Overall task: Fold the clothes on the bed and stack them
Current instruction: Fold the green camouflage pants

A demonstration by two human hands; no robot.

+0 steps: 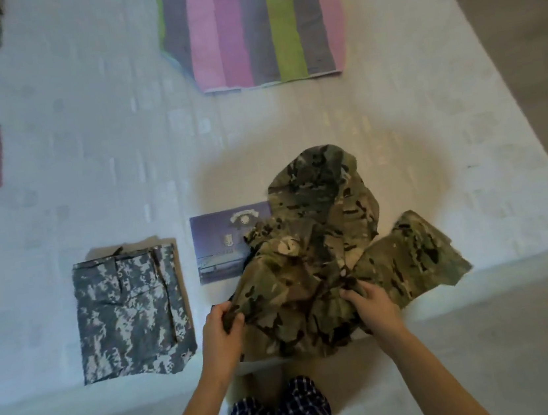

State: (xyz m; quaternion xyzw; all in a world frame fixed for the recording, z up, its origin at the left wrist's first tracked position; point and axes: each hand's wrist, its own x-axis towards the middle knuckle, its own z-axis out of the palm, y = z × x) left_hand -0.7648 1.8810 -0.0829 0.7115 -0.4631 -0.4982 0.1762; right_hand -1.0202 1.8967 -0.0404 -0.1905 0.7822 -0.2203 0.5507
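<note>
Camo garment (327, 256) overlaps card (219, 248) — text illegible.

Both bare arms are stretched forward and down.
The garment (321, 236) is pinched at one edge by the left hand (220, 331) and gripped by the right hand (371, 305), fingers (354, 293) curled.

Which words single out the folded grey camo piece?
Start at the white bed, near edge. Left of the left hand lies the folded grey camo garment. Unlike the crumpled brown-green camo garment beside it, it is flat and pixel-patterned.
</note>
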